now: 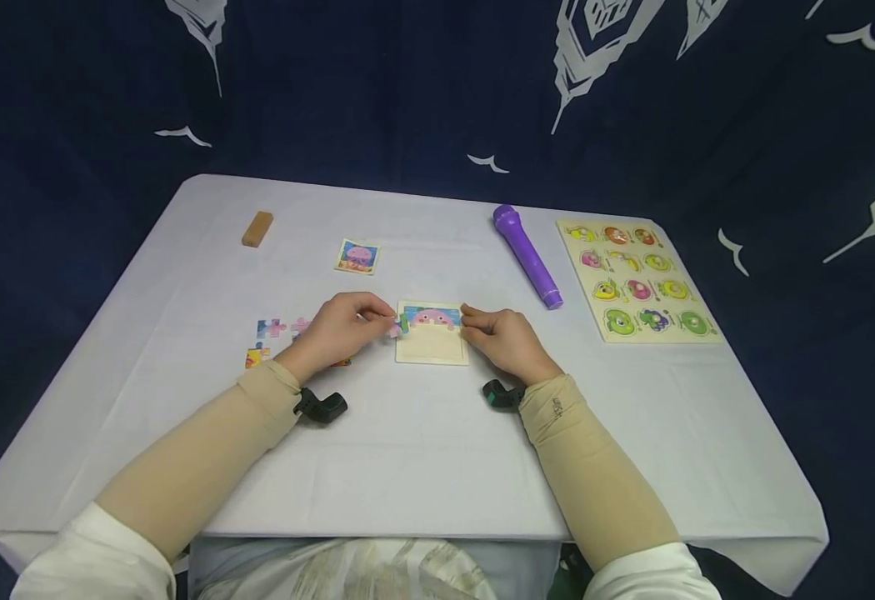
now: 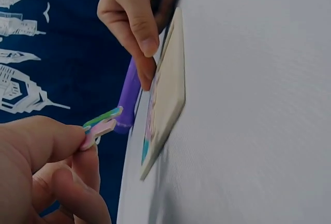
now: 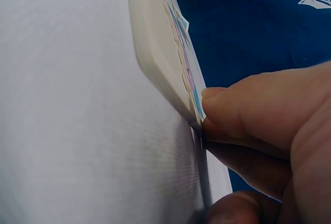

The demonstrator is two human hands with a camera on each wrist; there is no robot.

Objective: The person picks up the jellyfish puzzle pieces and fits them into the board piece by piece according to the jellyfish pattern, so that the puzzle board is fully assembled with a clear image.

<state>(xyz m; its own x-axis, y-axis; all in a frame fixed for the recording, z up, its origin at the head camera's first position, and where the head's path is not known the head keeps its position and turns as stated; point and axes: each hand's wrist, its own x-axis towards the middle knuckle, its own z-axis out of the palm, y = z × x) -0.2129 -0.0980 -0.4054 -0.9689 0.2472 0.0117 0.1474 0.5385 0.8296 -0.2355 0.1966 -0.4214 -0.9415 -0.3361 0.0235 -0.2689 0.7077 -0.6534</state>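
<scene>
My left hand (image 1: 343, 327) pinches a pink, green and blue jigsaw piece (image 2: 99, 130) between thumb and fingers, just off the left side of a small jigsaw board (image 1: 432, 347). A row of fitted pieces (image 1: 432, 317) fills the board's upper part with a pink character on blue; bare wood shows below. At the upper right corner, my right hand (image 1: 508, 340) grips the board's edge, as the right wrist view shows close up. Loose jigsaw pieces (image 1: 271, 328) lie left of the board, some of them hidden behind my left hand.
A small picture card (image 1: 357, 257) with a pink character lies beyond the board. Farther left is a wooden block (image 1: 257, 229). To the right are a purple microphone-shaped object (image 1: 527, 257) and a fruit puzzle board (image 1: 640, 283). A white cloth (image 1: 407, 467) covers the table.
</scene>
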